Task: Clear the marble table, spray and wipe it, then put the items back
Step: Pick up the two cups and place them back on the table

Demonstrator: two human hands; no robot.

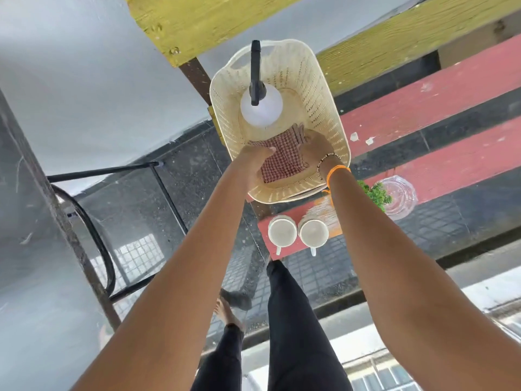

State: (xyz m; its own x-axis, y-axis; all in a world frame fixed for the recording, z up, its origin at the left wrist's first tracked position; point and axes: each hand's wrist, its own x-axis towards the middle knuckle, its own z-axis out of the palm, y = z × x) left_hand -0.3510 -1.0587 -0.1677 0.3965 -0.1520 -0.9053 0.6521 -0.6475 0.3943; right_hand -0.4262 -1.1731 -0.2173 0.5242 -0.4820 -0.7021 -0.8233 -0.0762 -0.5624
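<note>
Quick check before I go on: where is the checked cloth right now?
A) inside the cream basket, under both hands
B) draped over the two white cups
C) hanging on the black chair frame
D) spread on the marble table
A: the checked cloth lies inside the cream basket, next to the spray bottle, with the left hand and right hand on it.

A cream perforated plastic basket (324,108) holds a white spray bottle (261,108) standing upright with a black trigger head, and a folded red-and-white checked cloth (279,159) lying beside the bottle. Two white cups (282,231) stand upright, side by side, near the basket, handles pointing the same way.
</note>
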